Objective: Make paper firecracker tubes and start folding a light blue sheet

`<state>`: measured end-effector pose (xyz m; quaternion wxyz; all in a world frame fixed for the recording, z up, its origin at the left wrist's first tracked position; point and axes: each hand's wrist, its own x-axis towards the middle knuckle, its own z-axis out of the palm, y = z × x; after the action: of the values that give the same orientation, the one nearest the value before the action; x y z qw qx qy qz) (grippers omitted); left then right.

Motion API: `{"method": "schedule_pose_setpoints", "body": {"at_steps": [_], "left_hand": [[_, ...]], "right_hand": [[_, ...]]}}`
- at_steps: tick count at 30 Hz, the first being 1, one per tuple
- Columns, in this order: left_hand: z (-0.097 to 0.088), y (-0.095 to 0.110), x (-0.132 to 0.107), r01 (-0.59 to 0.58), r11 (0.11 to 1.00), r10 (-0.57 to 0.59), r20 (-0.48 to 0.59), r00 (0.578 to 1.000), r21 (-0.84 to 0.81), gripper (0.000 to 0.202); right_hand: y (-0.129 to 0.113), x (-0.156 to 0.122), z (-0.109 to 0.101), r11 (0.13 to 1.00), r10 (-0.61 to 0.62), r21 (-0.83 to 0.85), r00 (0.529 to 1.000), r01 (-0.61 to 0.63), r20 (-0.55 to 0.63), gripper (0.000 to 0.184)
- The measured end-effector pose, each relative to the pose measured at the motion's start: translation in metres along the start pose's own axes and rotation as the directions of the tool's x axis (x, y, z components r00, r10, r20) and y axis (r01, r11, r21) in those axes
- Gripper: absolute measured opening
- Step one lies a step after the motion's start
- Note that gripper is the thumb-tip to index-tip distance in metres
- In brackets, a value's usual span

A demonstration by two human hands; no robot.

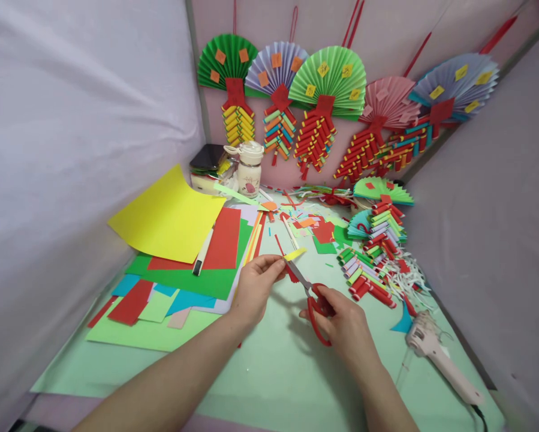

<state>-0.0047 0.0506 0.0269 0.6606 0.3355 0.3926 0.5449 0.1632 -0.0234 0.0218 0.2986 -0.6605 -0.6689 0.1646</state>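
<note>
My left hand pinches a small strip of yellow paper between thumb and fingertips, over the middle of the table. In my right hand is a pair of scissors with red handles, my fingers through the loops. The blades reach up and left to the yellow strip, close to my left fingertips. Whether they are cutting into the paper I cannot tell. Just below the blades shows a bit of red paper, partly hidden by the scissors and my hand.
Coloured sheets, topped by a yellow sheet, lie left beside a utility knife. Paper scraps are strewn behind my hands. Rolled paper tubes and a glue gun lie right. A white bottle stands behind; paper fans hang on the wall.
</note>
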Motion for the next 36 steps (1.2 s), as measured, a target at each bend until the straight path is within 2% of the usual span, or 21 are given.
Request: {"method": "schedule_pose_setpoints", "body": {"at_steps": [12,16,19,24,26,31,36], "left_hand": [[0.0,0.001,0.002,0.028,1.0,-0.028,-0.016,0.999,0.006,0.023],[-0.002,0.001,0.004,0.076,0.997,-0.076,-0.019,0.997,-0.014,0.025],[-0.002,0.003,0.003,0.146,0.983,-0.142,0.05,0.989,-0.107,0.024],[-0.003,0.004,0.001,0.295,0.938,-0.253,0.219,0.942,-0.184,0.02],[-0.004,0.001,0.002,0.309,0.936,-0.266,0.235,0.935,-0.17,0.018],[-0.006,-0.003,0.003,0.314,0.938,-0.274,0.239,0.931,-0.148,0.015],[-0.003,-0.002,-0.001,0.361,0.919,-0.321,0.234,0.918,-0.156,0.011]], "right_hand": [[-0.004,0.0,-0.002,0.997,0.071,-0.032,0.995,-0.069,0.069,0.024],[0.002,0.003,-0.002,0.986,0.16,-0.057,0.987,-0.158,0.034,0.03],[0.007,0.004,0.001,0.977,0.17,-0.138,0.985,-0.165,0.027,0.031],[0.007,0.004,0.011,0.961,0.116,-0.255,0.993,-0.109,0.015,0.032],[0.008,0.006,0.015,0.952,0.109,-0.287,0.994,-0.106,-0.005,0.036],[0.013,0.009,0.019,0.935,0.093,-0.341,0.995,-0.095,-0.022,0.029],[0.014,0.009,0.017,0.841,0.153,-0.513,0.985,-0.173,-0.082,0.028]]}}
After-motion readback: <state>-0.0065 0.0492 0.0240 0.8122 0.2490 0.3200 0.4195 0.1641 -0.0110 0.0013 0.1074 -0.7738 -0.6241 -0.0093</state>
